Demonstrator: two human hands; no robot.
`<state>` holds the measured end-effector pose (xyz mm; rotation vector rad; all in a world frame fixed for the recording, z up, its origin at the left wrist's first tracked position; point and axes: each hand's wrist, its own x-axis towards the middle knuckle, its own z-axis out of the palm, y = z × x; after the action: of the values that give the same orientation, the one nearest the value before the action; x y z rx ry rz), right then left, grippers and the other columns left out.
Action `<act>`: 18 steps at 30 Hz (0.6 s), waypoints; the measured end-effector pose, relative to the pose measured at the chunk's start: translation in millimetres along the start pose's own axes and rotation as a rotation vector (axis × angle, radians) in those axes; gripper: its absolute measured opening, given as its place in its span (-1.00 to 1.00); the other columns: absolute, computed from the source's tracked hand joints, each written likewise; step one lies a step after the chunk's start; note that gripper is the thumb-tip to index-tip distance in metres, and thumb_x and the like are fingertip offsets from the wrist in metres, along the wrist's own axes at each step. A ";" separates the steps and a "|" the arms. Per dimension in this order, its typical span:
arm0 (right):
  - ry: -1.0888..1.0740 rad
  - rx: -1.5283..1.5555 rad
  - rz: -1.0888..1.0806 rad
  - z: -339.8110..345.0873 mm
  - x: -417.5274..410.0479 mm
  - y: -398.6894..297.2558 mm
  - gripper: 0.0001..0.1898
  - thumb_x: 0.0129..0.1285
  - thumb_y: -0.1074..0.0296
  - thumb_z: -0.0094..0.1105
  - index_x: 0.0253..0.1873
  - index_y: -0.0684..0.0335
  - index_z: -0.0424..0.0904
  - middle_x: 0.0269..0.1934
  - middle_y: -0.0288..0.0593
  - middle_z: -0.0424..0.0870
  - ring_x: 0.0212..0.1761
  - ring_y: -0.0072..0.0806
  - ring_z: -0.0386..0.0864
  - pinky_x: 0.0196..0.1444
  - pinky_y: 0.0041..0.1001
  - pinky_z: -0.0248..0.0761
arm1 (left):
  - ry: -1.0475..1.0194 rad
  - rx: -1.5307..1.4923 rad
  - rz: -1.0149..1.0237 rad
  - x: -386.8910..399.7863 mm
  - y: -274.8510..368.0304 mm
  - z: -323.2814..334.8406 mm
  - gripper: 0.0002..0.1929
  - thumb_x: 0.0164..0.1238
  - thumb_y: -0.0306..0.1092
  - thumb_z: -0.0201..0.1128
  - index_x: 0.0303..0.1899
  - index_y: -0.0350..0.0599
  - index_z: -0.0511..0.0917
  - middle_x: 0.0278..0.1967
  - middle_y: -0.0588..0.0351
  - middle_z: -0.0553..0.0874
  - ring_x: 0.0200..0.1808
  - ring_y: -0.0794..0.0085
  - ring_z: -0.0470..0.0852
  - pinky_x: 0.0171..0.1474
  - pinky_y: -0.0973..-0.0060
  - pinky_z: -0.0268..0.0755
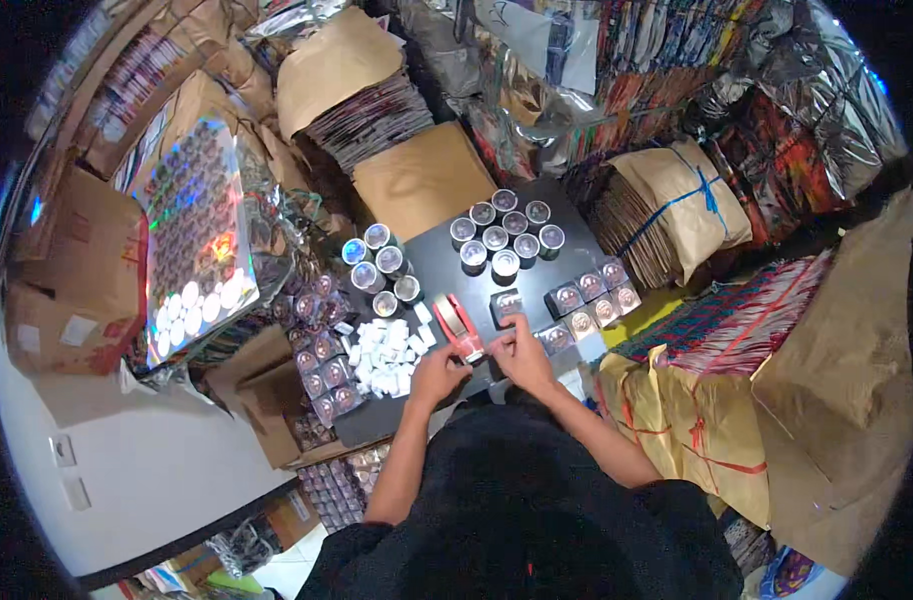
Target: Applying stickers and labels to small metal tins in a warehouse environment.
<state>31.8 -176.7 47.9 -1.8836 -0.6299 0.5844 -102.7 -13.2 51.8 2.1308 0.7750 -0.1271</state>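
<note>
A red tape dispenser (459,328) with a roll of tape lies on the dark table (426,262) before me. My left hand (439,375) has its thumb and fingers pinched at the dispenser's near end. Just right of it is my right hand (524,358), thumb and fingers bent, the index finger by the near edge of a small clear box (506,302). Whether a strip of tape lies between its fingertips is too small to tell. White small pieces (387,356) are heaped left of the dispenser.
Round lidded containers stand in a right group (495,238) and a left group (365,275). Clear boxes line the table's right (591,285) and left (325,345) sides. Paper-wrapped bundles (681,202) crowd around, with a cardboard box (78,270) at far left.
</note>
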 end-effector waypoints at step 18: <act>0.128 0.479 0.225 -54.8 43.8 11.8 -0.53 0.46 0.52 0.18 0.37 0.24 0.24 -0.09 -0.02 0.78 -0.15 -0.47 0.77 -0.13 -0.51 0.58 | 0.068 0.016 0.415 80.0 57.3 16.0 -0.28 0.08 -0.37 0.55 0.33 -0.25 0.48 0.17 -0.20 0.63 0.13 -0.04 0.65 0.20 0.19 0.53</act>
<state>101.8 -188.8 51.9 -1.5288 -0.1702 0.6833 -3.0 -12.4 53.1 2.2728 0.3566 0.1595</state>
